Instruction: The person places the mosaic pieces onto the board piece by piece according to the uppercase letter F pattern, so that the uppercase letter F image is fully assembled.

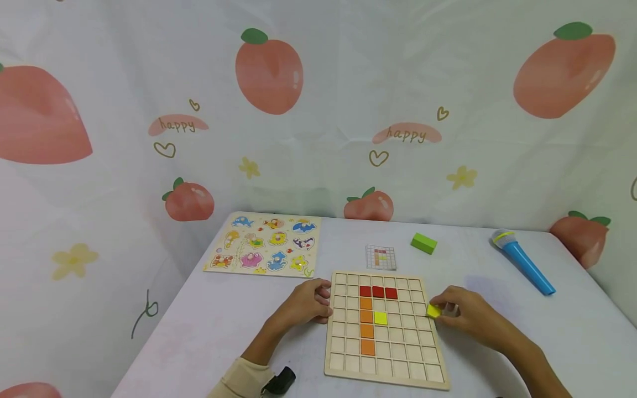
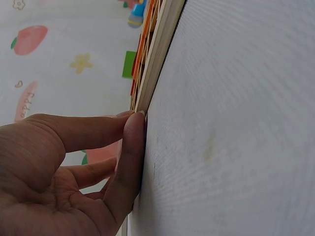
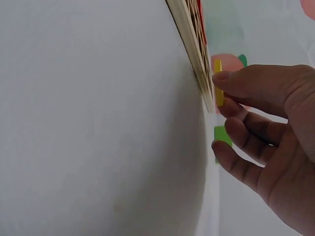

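Note:
A wooden grid board (image 1: 393,367) lies on the white table. Set in its cells are three red tiles (image 1: 378,292), a column of several orange tiles (image 1: 366,316) and one yellow tile (image 1: 380,318). At the board's left edge, my left hand (image 1: 306,303) holds the rim between thumb and fingertips; the left wrist view shows the fingertips (image 2: 133,128) right at that edge. My right hand (image 1: 470,315) pinches another yellow tile (image 3: 218,83) between thumb and index finger, beside the board's right edge. The other fingers of that hand curl loosely.
Behind the board lies a small printed pattern card (image 1: 380,257), with a green block (image 1: 424,243) to its right. A blue toy microphone (image 1: 525,262) rests at the far right. A sea-animal peg puzzle (image 1: 264,243) occupies the back left, before a fruit-print curtain (image 1: 318,160).

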`<action>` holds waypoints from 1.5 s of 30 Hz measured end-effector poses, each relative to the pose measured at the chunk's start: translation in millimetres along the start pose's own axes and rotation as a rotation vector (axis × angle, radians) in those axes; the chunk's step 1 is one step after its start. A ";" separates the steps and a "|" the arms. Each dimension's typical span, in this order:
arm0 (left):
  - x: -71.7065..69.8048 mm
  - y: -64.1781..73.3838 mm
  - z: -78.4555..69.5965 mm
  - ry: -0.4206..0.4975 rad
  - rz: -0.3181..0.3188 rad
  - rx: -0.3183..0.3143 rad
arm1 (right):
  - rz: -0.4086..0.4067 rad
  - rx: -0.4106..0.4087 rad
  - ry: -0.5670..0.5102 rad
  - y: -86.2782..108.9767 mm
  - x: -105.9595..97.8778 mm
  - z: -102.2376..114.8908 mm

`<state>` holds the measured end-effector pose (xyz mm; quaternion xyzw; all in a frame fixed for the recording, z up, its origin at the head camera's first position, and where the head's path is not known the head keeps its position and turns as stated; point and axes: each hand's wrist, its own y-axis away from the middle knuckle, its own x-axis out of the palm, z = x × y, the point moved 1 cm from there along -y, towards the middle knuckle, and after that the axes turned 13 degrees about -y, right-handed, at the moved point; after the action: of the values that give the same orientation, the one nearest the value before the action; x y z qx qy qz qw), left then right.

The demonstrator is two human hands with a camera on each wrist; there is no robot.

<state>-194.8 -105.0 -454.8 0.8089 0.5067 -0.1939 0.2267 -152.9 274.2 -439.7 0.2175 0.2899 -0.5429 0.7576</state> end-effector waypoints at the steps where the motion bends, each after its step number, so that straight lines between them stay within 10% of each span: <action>1: -0.1 0.2 -0.2 0.004 0.000 0.002 | 0.002 -0.008 -0.002 -1.2 1.7 1.8; 45: -1.0 0.7 -1.4 0.009 0.000 -0.004 | 0.170 -0.161 -0.012 -30.1 43.9 44.1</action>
<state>-194.4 -105.1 -453.0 0.8094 0.5080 -0.1893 0.2260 -161.9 205.8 -437.3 0.1765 0.3084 -0.4528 0.8178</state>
